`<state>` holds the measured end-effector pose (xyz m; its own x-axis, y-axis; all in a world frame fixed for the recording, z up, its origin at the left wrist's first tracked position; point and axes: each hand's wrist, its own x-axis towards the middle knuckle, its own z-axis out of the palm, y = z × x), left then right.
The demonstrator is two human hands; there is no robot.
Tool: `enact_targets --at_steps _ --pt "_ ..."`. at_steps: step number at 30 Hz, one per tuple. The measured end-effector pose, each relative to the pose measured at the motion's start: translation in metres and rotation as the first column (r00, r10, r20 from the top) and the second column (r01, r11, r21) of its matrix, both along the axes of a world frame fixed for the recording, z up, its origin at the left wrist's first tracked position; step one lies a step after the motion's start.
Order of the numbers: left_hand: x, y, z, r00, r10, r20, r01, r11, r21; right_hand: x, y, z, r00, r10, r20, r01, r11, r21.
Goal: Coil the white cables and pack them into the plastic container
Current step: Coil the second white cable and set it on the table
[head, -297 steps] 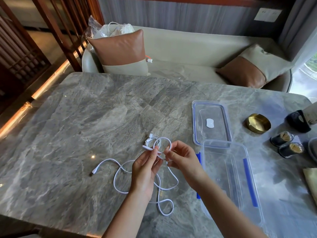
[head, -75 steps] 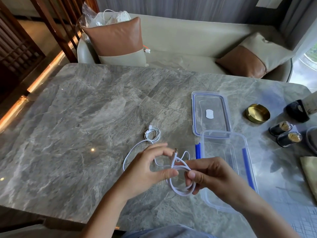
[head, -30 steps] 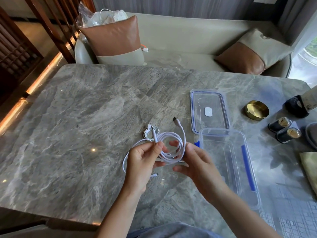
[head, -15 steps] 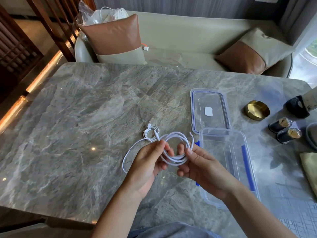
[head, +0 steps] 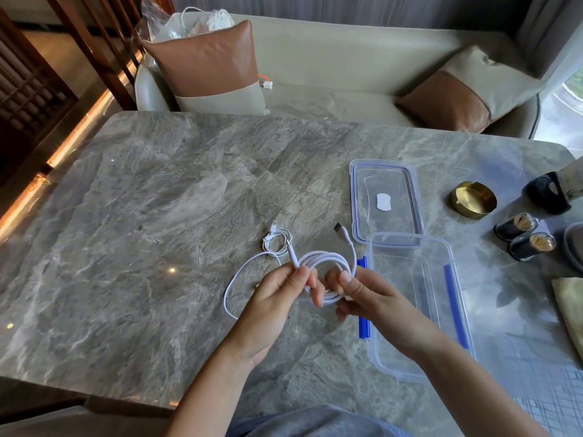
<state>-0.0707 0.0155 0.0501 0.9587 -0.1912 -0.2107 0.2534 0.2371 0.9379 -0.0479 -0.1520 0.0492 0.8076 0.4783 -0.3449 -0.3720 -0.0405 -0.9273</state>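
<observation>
**Q:** How does the held cable lie?
**A:** The coiled white cable (head: 328, 257) forms an oval. Its long axis runs toward the plastic container (head: 410, 239), and it is held just left of the container's left wall, above the table (head: 157, 216). Its dark-tipped USB plug (head: 339, 229) points up and away, toward the container's far left corner.

**Q:** Count of items?
**A:** Two cables: this one, and a smaller coil (head: 277, 241) lying farther left of the container (a loose loop (head: 232, 288) sits beside it). One container with two blue clips (head: 362, 316), and one lid (head: 386, 197) at its far end.

**Q:** Hand pose?
**A:** My palms face each other. My left hand (head: 277, 298) pinches the coil's left side, together with the other plug end, between thumb and fingers. My right hand (head: 366, 294) pinches the right side, thumb on top and fingers curled beneath.
</observation>
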Motion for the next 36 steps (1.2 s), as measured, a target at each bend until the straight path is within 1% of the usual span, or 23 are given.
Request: enact_targets --at_steps 1,3,6,8,11,14,17,18,21,22,24,26,29,32,34,36 --pt "0.000 0.000 0.000 1.000 -0.011 -0.014 0.010 0.999 -0.031 0.002 0.000 0.002 1.000 0.022 0.015 -0.021 1.000 -0.008" --pt "-0.001 0.001 0.001 0.999 -0.032 -0.025 0.031 0.999 -0.025 0.004 0.000 0.005 0.996 0.079 0.042 -0.077 0.996 -0.039" --pt "0.000 0.004 0.002 0.992 -0.120 -0.036 0.122 0.990 0.076 0.005 -0.001 0.007 0.988 0.136 0.071 -0.128 0.985 -0.112" --pt "0.000 0.007 0.004 0.978 -0.206 -0.028 0.208 0.967 0.150 0.004 -0.004 0.006 0.985 0.154 0.078 -0.143 0.982 -0.127" --pt "0.002 0.011 0.006 0.962 -0.271 -0.013 0.268 0.942 0.201 0.003 -0.001 0.002 0.993 0.099 0.058 -0.092 0.990 -0.111" --pt "0.004 0.009 0.007 0.972 -0.237 -0.006 0.232 0.945 0.232 0.002 0.005 0.001 0.997 0.050 0.066 -0.044 0.994 -0.100" --pt "0.003 0.008 0.010 0.973 -0.228 -0.025 0.229 0.956 0.182 0.003 0.007 0.002 0.997 0.038 0.066 -0.033 0.996 -0.079" --pt "0.002 0.008 0.009 0.972 -0.234 -0.036 0.237 0.962 0.134 0.004 0.007 0.002 0.997 0.032 0.065 -0.027 0.997 -0.073" --pt "0.000 0.014 0.008 0.965 -0.236 -0.112 0.224 0.969 -0.105 0.006 0.006 0.001 0.999 0.001 0.037 0.001 0.999 -0.041" --pt "0.000 0.015 0.007 0.964 -0.238 -0.117 0.220 0.964 -0.149 0.006 0.007 0.000 1.000 -0.006 0.022 0.007 1.000 -0.029" --pt "0.000 0.015 0.005 0.969 -0.226 -0.103 0.206 0.963 -0.172 0.006 0.007 -0.003 1.000 -0.027 -0.004 0.027 1.000 -0.012" --pt "0.000 0.012 0.001 0.984 -0.151 -0.099 0.136 0.980 -0.143 0.006 0.009 -0.004 0.999 -0.050 -0.017 0.050 0.999 -0.001" --pt "0.000 0.002 -0.008 0.998 0.043 -0.047 -0.043 0.999 0.004 0.005 0.013 -0.003 0.999 -0.050 0.015 0.050 0.999 0.020" --pt "0.000 -0.007 -0.013 0.957 0.291 0.019 -0.291 0.952 0.092 0.005 0.015 -0.003 0.998 -0.065 0.019 0.064 0.996 0.055" --pt "0.000 -0.010 -0.014 0.899 0.413 0.145 -0.433 0.888 0.155 0.006 0.016 -0.003 0.997 -0.071 0.030 0.069 0.995 0.074" --pt "0.000 -0.011 -0.015 0.848 0.428 0.314 -0.505 0.832 0.229 0.006 0.016 -0.003 0.996 -0.072 0.054 0.067 0.995 0.079"
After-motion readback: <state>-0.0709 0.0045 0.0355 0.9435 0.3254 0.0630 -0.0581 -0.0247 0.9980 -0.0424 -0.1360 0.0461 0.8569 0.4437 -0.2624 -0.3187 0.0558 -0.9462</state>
